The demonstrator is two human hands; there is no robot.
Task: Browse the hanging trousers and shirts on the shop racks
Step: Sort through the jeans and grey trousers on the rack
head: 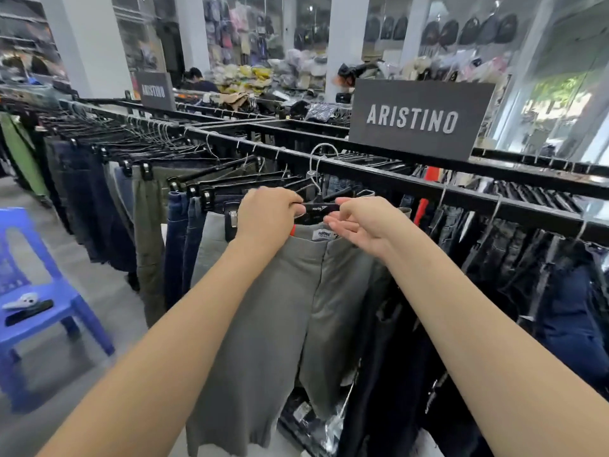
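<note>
Grey trousers hang below both hands, left hand gripping the hanger, right hand pinching it.

Bright and even, daylight flooding from windows at right; motion-blurred throughout, bowed at edges, shadows soft, background hazy.
</note>
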